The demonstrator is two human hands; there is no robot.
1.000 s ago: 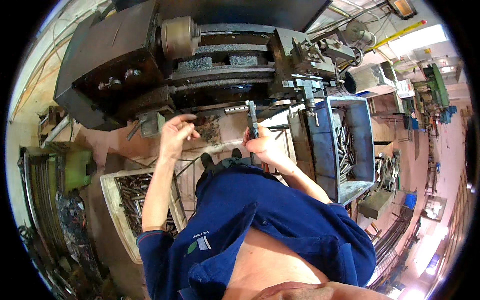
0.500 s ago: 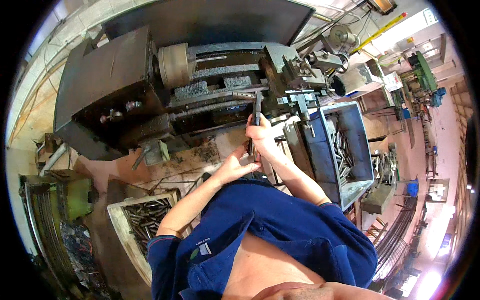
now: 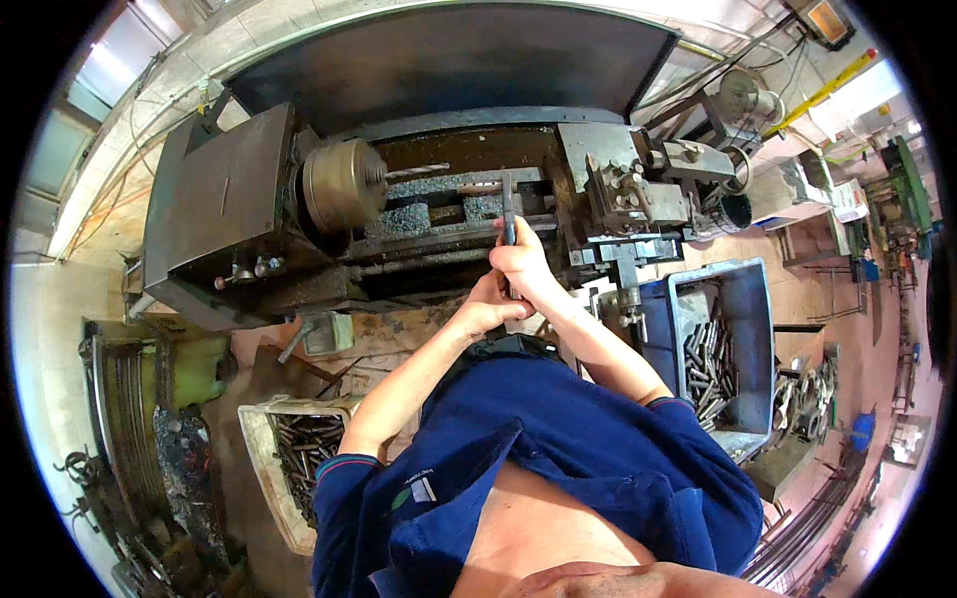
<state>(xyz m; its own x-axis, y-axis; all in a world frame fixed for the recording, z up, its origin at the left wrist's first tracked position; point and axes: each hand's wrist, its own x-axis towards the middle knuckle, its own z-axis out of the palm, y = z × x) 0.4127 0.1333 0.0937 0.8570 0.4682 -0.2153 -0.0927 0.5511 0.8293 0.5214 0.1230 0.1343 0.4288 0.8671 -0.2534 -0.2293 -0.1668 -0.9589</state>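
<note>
Both hands meet at the lathe, a slim tool raised over the bed

The big grey lathe point(image 3: 249, 214) fills the far side, its brass-coloured chuck point(image 3: 344, 186) holding a thin rod that juts right. A blue bin point(image 3: 743, 299) of steel rods stands right, a pale crate point(image 3: 261, 439) near left. A second ago the left hand point(image 3: 485, 304) was out by itself on the left; it has now come in against the right hand point(image 3: 520, 261), whose grip closes around a dark measuring tool point(image 3: 508, 209) standing upright over the bed, which suggests steadying. The toolpost crowds in just right; leftward toward the chuck there is open room.
</note>
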